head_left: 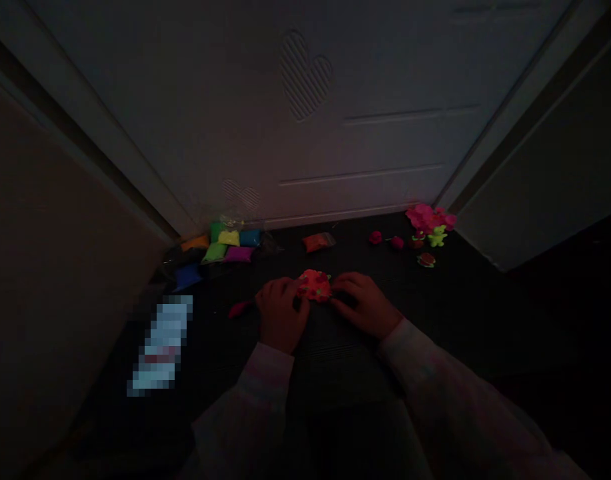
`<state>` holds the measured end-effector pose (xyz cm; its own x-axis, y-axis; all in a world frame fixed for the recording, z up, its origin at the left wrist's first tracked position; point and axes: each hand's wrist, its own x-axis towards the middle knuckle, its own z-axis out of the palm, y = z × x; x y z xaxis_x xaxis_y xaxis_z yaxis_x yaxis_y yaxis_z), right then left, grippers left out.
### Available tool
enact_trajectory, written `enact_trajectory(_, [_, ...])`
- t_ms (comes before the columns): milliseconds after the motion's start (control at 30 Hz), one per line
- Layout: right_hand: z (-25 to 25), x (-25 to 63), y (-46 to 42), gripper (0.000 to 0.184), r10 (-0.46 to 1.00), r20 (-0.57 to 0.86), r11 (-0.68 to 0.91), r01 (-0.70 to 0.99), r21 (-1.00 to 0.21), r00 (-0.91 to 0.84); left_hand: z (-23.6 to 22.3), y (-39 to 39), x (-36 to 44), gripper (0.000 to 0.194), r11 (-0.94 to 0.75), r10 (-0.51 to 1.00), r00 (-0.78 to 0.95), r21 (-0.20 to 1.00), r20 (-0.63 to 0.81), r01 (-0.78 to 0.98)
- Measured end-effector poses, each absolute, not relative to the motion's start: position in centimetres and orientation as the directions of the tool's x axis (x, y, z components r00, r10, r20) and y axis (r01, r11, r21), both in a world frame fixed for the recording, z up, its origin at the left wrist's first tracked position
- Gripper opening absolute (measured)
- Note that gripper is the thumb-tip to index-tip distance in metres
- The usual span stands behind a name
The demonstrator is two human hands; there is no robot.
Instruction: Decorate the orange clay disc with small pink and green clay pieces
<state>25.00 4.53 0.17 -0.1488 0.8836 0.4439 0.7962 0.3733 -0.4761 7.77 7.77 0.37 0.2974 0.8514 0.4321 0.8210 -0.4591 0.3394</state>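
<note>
Head view: dim scene, both hands at a flat, roundish orange-red piece with darker red and green bits (314,285), which lies on the dark surface (335,363) between them. The left hand (281,313) has its fingers curled over at the left edge, thumb near the lower rim; the right hand (368,307) reaches in with bent fingers at the right edge. Too dark to tell whether either grip is closed on the piece or just touching it. Looks like close fingertip work, shaping or adjusting at the edges; handling at this point calls for light, even pressure, since the piece looks soft and the small bits could smear or shift. Beside the left hand, a narrow pinkish-red piece (239,309), nearest thing in that hand's way. Farther left, a group of small multicoloured packets (239,254) and a pixelated pale blue patch (162,347), content unreadable. Beyond the hands, an orange-red packet (316,242). Far right: two small round pink pieces (376,237), a bright pink ruffled cluster (428,218), a yellow-green bear-shaped figure (438,236) and a layered round piece (426,260). Pale panel with raised hearts (365,150) behind. Poor light and the fingers hide the edges.
</note>
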Motion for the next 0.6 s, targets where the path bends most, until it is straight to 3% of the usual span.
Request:
enact_trajectory(200, [-0.6, 24.4, 4.7, 0.015, 0.88, 0.404, 0.416, 0.819, -0.395, -0.252, 0.2, 7.8, 8.4, 0.01, -0.547, 0.796, 0.37, 0.309, 0.479, 0.778])
enact_trajectory(600, [-0.8, 24.5, 4.6, 0.015, 0.881, 0.376, 0.42, 0.84, -0.343, -0.287, 0.4, 8.0, 9.1, 0.014, -0.615, 0.757, 0.486, 0.224, 0.436, 0.756])
